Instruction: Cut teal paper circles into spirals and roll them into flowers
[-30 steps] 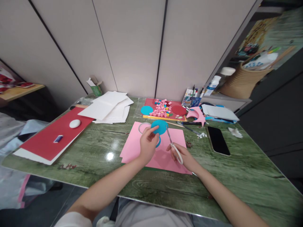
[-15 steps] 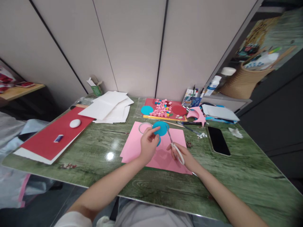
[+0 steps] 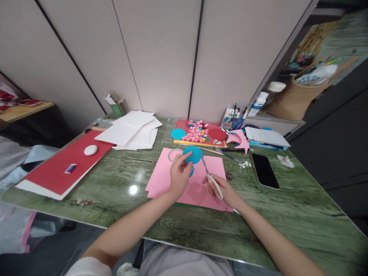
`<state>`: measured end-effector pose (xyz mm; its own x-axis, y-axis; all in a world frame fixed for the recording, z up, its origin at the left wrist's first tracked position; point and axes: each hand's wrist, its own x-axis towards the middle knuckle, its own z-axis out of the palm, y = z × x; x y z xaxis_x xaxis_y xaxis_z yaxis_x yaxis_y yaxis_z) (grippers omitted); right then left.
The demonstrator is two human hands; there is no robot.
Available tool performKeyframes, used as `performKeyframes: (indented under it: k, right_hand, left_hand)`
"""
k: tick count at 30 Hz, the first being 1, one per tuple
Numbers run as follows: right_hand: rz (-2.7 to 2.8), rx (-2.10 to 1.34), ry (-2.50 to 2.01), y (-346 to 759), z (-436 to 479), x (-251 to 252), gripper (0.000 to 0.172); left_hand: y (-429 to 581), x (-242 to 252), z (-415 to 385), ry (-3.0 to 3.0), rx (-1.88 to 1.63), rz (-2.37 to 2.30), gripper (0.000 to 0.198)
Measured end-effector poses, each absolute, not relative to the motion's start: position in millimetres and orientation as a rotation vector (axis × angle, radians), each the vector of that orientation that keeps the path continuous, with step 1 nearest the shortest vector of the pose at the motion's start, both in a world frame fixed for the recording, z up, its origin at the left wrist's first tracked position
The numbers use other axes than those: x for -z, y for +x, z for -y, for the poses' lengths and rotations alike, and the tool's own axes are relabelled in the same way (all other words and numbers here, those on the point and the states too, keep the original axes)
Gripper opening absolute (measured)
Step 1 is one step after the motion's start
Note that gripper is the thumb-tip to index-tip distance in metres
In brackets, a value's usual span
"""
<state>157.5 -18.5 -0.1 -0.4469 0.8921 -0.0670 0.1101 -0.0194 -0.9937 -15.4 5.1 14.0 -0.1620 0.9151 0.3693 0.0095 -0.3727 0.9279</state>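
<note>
Blue paper disc (image 3: 197, 154) is being held by the left hand (image 3: 178, 177), pinched between thumb and fingers, above the far part of some pink paper (image 3: 159, 178). White-handled scissors (image 3: 215, 184) are being gripped in the curled right hand (image 3: 226, 191), and their blades are being held at the disc's right edge; whether paper is being bitten by them cannot be told. Another blue piece (image 3: 191, 170), its shape unclear, is being partly hidden by the left hand, just below the disc. Left of the disc, a thin ring (image 3: 169, 156) is being borne by the pink paper. The pink paper is being supported by a green table (image 3: 120, 184), where a phone (image 3: 264, 172) is being borne too, farther right.
</note>
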Motion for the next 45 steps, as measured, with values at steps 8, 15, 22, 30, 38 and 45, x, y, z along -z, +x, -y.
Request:
performKeyframes:
  k: [8,15,22,30,38,45]
  right_hand:
    - [1.603,-1.553,-1.073,156.7,19.4,-0.9,0.028]
    - [1.645,-1.536,-1.093,157.9,18.3,1.1,0.028]
    - [1.677,-1.502,-1.108,158.1,19.4,-0.5,0.031]
    - [1.672,-1.497,-1.117,157.1,19.3,-0.5,0.033]
    - [1.643,-1.522,-1.126,157.2,18.9,0.2,0.034]
    - [1.633,-1.52,-1.132,157.6,19.1,1.2,0.034]
  left_hand:
    - [-14.1,-14.0,-5.9,1.369,-1.644,-1.107,0.033]
    - [-13.3,-14.2,-7.2,1.351,-1.653,-1.111,0.032]
    - [-12.6,-17.3,-4.2,1.421,-1.614,-1.142,0.03]
    - [-12.4,-16.8,-3.7,1.43,-1.602,-1.126,0.031]
    - [-13.5,-16.6,-4.9,1.437,-1.62,-1.142,0.029]
    - [-14.7,-14.5,-4.4,1.408,-1.592,-1.131,0.02]
